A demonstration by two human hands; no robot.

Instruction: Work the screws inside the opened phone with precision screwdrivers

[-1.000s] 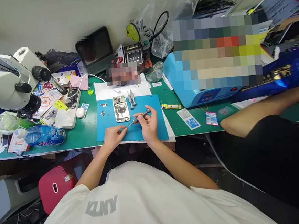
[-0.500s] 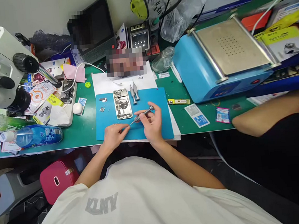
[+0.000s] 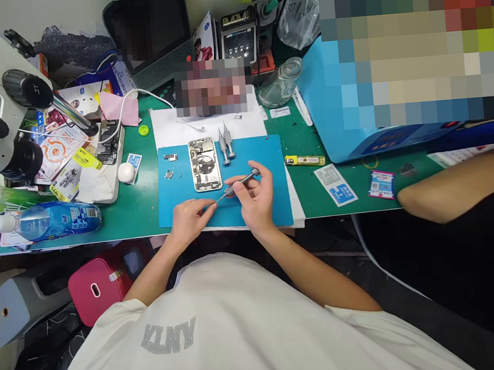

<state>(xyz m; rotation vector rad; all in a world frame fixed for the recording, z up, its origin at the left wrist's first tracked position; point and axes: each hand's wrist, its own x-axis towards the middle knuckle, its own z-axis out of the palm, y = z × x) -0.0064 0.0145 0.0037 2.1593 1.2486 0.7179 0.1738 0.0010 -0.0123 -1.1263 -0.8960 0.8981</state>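
Observation:
My right hand is closed around a grey precision screwdriver, its shaft slanting down to the left. The fingers of my left hand pinch together at the screwdriver's tip; whether they hold a tiny part there I cannot make out. Just beyond my hands an opened phone lies on the blue mat, its inner parts showing. To its right lie two more screwdrivers, tips pointing away from me. Small metal phone parts rest left of the phone.
A microscope and a blue bottle occupy the left. A glass jar and a yellow-labelled strip are to the right, by a blue machine, partly blurred out. Another person's arm rests at the bench's right edge.
The camera view has shifted slightly, so the bench appears a little higher and larger. Both hands keep the same pose at the screwdriver, and the phone stays in place on the mat.

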